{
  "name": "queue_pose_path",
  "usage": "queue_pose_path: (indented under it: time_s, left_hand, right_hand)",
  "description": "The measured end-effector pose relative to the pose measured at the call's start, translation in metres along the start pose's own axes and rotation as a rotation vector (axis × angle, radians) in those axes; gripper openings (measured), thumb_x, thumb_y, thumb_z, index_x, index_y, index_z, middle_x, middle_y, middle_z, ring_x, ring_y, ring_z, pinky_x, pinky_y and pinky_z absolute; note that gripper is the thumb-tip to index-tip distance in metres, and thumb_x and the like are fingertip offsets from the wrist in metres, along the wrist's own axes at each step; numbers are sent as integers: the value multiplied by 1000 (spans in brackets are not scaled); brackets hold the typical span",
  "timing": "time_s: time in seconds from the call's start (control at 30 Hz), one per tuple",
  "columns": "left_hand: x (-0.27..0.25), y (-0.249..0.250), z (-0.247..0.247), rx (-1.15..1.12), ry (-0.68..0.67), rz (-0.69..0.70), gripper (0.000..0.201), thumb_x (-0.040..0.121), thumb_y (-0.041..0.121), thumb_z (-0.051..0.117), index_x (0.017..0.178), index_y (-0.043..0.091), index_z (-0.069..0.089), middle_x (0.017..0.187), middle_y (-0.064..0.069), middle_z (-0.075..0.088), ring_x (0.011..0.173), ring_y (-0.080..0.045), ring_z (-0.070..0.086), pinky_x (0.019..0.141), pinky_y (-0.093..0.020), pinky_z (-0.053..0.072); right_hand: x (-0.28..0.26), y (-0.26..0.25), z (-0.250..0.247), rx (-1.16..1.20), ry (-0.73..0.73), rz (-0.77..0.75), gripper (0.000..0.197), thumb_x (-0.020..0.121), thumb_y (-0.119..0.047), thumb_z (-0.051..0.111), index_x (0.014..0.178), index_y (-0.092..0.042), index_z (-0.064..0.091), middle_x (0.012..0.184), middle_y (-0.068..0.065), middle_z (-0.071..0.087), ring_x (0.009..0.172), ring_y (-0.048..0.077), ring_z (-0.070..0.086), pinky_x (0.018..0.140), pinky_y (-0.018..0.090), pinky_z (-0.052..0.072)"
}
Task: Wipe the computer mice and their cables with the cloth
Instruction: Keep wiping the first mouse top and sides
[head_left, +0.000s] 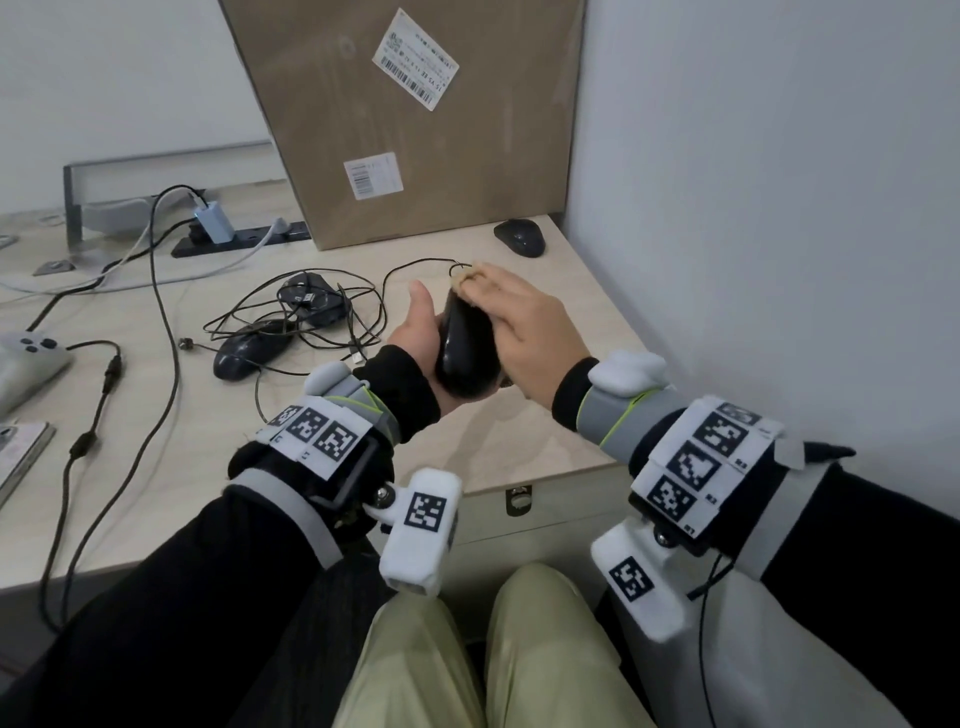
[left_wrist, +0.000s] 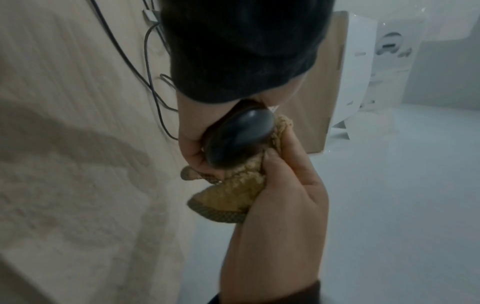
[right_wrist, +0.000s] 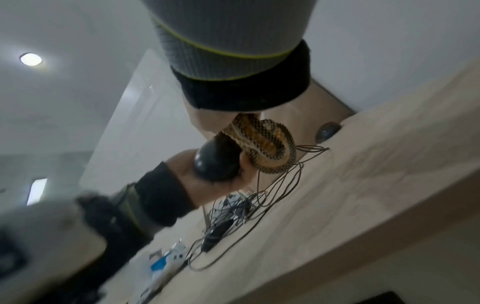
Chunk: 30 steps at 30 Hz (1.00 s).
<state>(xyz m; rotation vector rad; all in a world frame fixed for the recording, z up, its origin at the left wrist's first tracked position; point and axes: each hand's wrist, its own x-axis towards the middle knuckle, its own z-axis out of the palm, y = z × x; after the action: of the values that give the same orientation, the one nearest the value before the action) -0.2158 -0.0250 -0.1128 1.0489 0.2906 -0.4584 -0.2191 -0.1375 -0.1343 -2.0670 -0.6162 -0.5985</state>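
My left hand (head_left: 418, 332) grips a black mouse (head_left: 465, 343) above the desk's right part, thumb up along its left side. My right hand (head_left: 519, 312) lies over the mouse and holds a tan cloth (head_left: 467, 275) against its front and right side. In the left wrist view the cloth (left_wrist: 233, 191) is bunched between the right hand's fingers (left_wrist: 280, 195) and the mouse (left_wrist: 239, 135). The held mouse's thin cable (head_left: 415, 265) loops down onto the desk. In the right wrist view the cloth (right_wrist: 267, 144) hangs beside the mouse (right_wrist: 215, 164).
Two more black mice (head_left: 249, 353) (head_left: 311, 299) lie in tangled cables at mid-desk. Another mouse (head_left: 521, 236) sits by the wall. A big cardboard box (head_left: 415, 119) stands behind, a power strip (head_left: 234, 241) to its left, and a grey controller (head_left: 26, 358) at the left edge.
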Motion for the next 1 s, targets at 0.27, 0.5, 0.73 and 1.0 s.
queue_pose_path:
  time_s: [0.27, 0.5, 0.73, 1.0]
  left_hand:
    - [15, 20, -24, -212, -13, 124, 79, 94, 62, 4, 105, 5, 57, 98, -15, 63, 82, -27, 59, 65, -32, 57]
    - [9, 20, -36, -136, -85, 83, 40, 94, 43, 30, 95, 12, 55, 90, -9, 59, 82, -25, 55, 81, -34, 43]
    - [12, 8, -32, -30, -42, 62, 37, 90, 43, 45, 93, 9, 57, 108, -12, 55, 97, -28, 54, 89, -36, 40]
    - [6, -9, -29, 73, -101, -17, 25, 99, 33, 40, 95, 14, 56, 84, -5, 59, 75, -17, 58, 65, -27, 53]
  right_hand:
    - [-38, -6, 16, -200, -264, -363, 51, 77, 3, 27, 113, 2, 64, 134, 23, 51, 127, 44, 43, 107, 44, 35]
    - [-36, -1, 11, -100, -55, -212, 48, 79, -1, 32, 115, 1, 63, 128, 23, 55, 112, 35, 54, 98, 39, 41]
    - [-37, -2, 9, -208, -3, -215, 42, 81, 4, 40, 117, 0, 62, 126, 22, 56, 105, 37, 55, 95, 32, 39]
    - [-32, 20, -1, -161, 70, -61, 43, 82, 3, 39, 117, -4, 63, 123, 14, 58, 106, 34, 57, 94, 40, 46]
